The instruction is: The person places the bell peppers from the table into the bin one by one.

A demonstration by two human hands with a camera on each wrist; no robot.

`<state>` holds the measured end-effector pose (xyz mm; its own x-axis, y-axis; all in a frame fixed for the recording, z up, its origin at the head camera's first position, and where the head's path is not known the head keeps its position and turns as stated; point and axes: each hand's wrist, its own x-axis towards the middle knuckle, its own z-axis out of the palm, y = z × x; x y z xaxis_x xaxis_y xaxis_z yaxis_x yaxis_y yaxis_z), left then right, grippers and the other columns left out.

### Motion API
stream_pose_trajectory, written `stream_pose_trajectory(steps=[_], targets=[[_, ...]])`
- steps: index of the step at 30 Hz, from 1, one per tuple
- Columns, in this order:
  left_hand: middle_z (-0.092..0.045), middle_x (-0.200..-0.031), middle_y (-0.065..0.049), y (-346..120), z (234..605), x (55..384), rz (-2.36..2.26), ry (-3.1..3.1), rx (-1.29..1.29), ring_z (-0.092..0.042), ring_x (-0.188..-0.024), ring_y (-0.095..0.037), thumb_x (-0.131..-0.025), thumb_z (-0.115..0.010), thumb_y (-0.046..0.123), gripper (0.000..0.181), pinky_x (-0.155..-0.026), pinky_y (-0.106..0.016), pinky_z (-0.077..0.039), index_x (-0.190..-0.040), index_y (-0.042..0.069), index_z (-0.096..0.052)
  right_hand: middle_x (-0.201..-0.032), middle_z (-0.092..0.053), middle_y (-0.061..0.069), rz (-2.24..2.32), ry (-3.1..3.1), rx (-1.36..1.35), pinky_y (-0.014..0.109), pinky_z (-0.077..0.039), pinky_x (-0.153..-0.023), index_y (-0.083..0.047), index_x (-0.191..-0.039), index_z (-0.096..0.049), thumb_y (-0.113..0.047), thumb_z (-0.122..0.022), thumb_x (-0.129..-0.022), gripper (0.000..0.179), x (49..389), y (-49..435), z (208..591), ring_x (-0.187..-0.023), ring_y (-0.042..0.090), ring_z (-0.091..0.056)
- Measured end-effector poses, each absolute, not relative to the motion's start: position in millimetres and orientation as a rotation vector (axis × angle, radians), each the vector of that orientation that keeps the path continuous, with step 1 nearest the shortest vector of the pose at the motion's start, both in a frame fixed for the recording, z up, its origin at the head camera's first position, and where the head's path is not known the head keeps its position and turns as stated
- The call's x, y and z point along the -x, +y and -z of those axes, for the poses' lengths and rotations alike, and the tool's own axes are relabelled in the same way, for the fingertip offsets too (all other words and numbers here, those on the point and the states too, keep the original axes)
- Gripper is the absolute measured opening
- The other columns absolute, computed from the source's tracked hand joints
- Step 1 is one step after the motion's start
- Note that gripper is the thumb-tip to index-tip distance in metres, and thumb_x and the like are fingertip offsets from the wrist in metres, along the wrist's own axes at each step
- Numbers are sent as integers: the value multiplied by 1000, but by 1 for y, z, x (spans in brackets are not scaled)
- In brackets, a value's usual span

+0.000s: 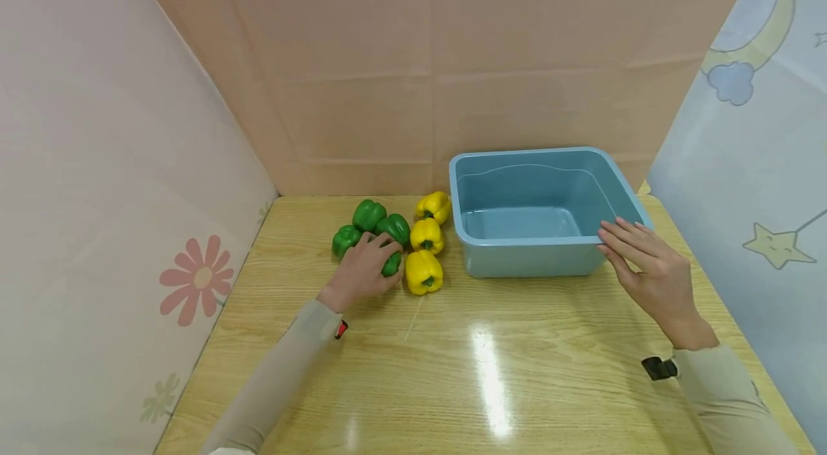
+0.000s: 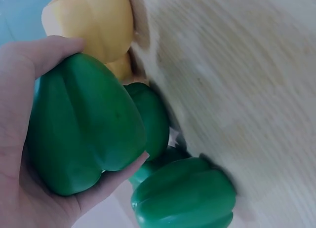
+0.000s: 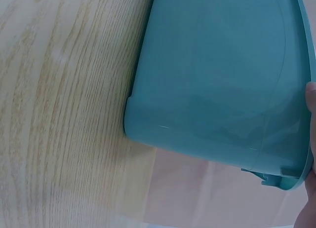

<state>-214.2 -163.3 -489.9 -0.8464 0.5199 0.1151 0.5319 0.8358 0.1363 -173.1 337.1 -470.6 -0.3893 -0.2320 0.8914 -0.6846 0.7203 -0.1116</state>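
Observation:
My left hand [image 1: 365, 268] grips a green bell pepper [image 2: 84, 124], thumb on one side and fingers round the other. Close beyond that hand, three more green bell peppers [image 1: 369, 214] lie bunched on the table. Just to its right stand three yellow bell peppers [image 1: 423, 273] in a row running away from me. My right hand [image 1: 652, 272] holds the near right corner of a blue plastic bin [image 1: 530, 261], fingers over the rim and thumb at its outer side. In the right wrist view, only part of that hand shows at the edge.
The bin's inside floor [image 1: 523, 222] shows bare. A wooden table [image 1: 413, 383] carries everything, with a tan cloth backdrop [image 1: 362, 67] behind it. Patterned panels rise at left [image 1: 97, 153] and right [image 1: 762, 175].

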Motion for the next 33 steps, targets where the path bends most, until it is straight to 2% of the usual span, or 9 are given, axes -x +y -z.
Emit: stream_pose_trajectory(steps=[5, 12, 17, 22, 33], targets=[[-66, -134, -6, -163, 484, 217, 292, -2951, 825, -61, -120, -43, -98, -76, 41, 42, -78, -57, -63, -133, 19, -70, -111, -79, 23, -592, -1943, -706, 32, -46, -119, 3, -111, -82, -41, -65, -106, 48, 174, 336, 470, -127, 20, -71], [-67, -134, -7, -162, 476, 221, 300, -2900, 834, -62, -119, -43, -98, -77, 40, 44, -82, -57, -63, -133, 17, -70, -113, -78, 24, -602, -1969, -707, 34, -45, -120, 3, -114, -81, -39, -66, -106, 45, 174, 338, 469, -130, 18, -69], [-67, -133, -8, -159, 467, 223, 312, -2843, 836, -62, -117, -43, -97, -78, 39, 41, -77, -53, -64, -131, 16, -71, -114, -78, 24, -607, -1978, -703, 35, -45, -120, 3, -114, -81, -39, -65, -106, 45, 174, 339, 469, -130, 19, -69], [-66, -136, -8, -157, 458, 225, 297, -2843, 821, -61, -120, -43, -95, -80, 41, 43, -78, -54, -64, -131, 18, -71, -115, -78, 24, -612, -1985, -704, 35, -45, -121, 2, -116, -81, -39, -65, -107, 45, 173, 340, 470, -130, 21, -69], [-65, -139, -7, -157, 445, 227, 334, -2840, 785, -58, -123, -40, -94, -81, 45, 48, -78, -57, -63, -133, 20, -71, -115, -79, 22, -591, -1983, -691, 31, -44, -120, 2, -114, -82, -42, -62, -108, 49, 172, 340, 473, -131, 14, -67]])
